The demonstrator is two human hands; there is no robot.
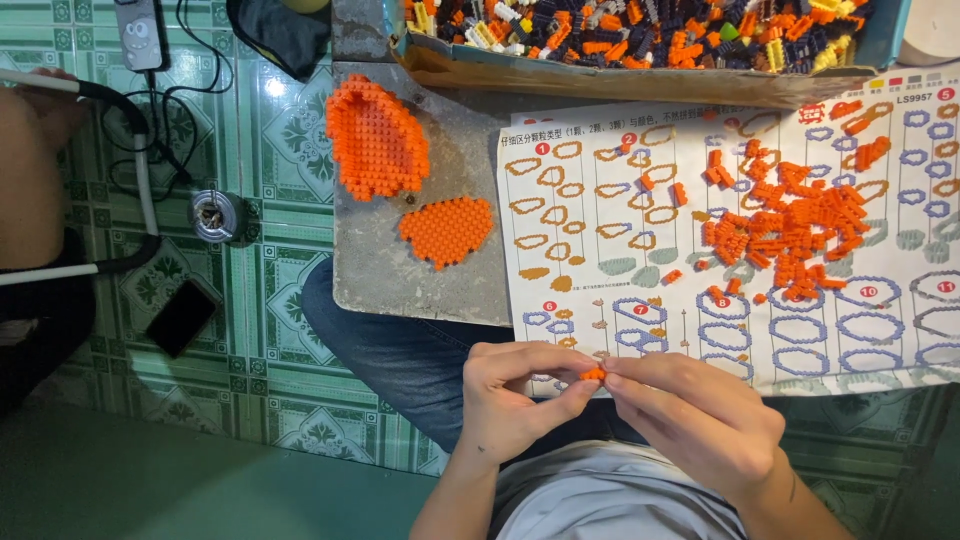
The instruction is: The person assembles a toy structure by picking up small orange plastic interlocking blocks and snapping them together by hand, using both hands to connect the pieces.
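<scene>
My left hand (515, 398) and my right hand (690, 410) meet over my lap, and the fingertips of both pinch a small orange brick piece (593, 374). Just beyond them lies a printed instruction sheet (600, 250) with a loose heap of small orange bricks (790, 235) on it. Two built orange shells rest on a grey board (370, 270): a larger one (376, 137) at the far left and a smaller one (447, 230) nearer me.
A cardboard tray (640, 82) of mixed coloured bricks stands at the far edge. On the green tiled floor to the left lie a dark phone (181, 317), a round metal thing (215, 215), cables and a tube. Another person's limb (30, 170) shows at far left.
</scene>
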